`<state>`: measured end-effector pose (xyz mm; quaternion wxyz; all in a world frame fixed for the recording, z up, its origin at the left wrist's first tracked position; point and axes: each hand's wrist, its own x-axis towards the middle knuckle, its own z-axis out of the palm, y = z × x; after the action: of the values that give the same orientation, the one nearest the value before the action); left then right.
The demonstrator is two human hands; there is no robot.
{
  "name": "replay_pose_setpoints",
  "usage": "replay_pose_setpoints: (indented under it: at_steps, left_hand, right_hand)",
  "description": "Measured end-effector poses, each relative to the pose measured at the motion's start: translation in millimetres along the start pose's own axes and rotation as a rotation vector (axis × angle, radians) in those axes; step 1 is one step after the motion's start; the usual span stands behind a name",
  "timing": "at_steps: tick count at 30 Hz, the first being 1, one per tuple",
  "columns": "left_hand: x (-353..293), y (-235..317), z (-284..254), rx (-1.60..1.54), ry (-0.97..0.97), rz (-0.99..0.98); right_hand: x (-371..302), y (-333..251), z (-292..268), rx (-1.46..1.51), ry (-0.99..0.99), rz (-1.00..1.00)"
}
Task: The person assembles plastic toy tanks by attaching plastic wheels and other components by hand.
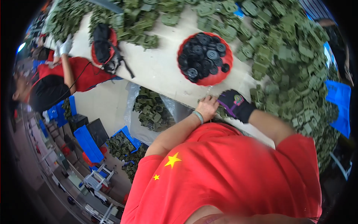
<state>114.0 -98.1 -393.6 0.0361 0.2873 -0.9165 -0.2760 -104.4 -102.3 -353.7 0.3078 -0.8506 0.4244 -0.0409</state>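
Note:
My bare left hand (207,108), with a light band on its wrist, is at the near edge of the pale table (158,67). Its fingers are curled inward. Right beside it, my right hand (234,105) wears a dark glove with purple trim, its fingers bent toward the left fingertips. The two hands meet, and whatever lies between their fingers is too small or hidden to make out. Just beyond them stands a red scalloped bowl (228,75) filled with black round, wheel-like parts (203,52). To the right of my glove lies a large heap of olive-green moulded parts (283,67).
More green parts (140,22) lie along the far side. A red container with a black bag (101,39) stands at left, near a co-worker in a red apron (87,72). Below the table edge, a plastic-lined container holds green parts (151,112). Blue bins (339,108) stand at right.

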Motion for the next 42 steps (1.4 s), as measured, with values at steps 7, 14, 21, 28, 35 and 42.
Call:
replay_pose_setpoints:
  at_steps: [7, 14, 21, 28, 35, 42]
  left_hand:
    - [2.0, -3.6, -0.3, -0.002, -0.014, -0.054]
    - [7.5, 7.6, -12.9, 0.238, 0.034, -0.048]
    - [-4.3, 10.6, -2.9, 0.210, 0.116, -0.124]
    - [-7.3, 8.4, 2.4, 0.164, 0.045, -0.055]
    - [16.5, 2.1, 4.8, 0.112, 0.174, 0.185]
    - [10.3, 32.0, 6.5, -0.136, 0.359, -0.033]
  right_hand:
    - [-0.9, 2.4, 5.0, 0.124, 0.065, 0.139]
    - [-20.9, -22.6, -2.6, 0.336, 0.349, 0.446]
    - [49.5, 20.1, -80.4, -0.269, 0.368, 0.331]
    - [80.4, 36.1, -74.7, -0.400, 0.201, 0.348]
    - [-23.2, 1.9, -44.7, 0.626, 0.485, 0.515]
    - [-82.9, -62.7, 35.1, 1.097, 0.578, 0.912]
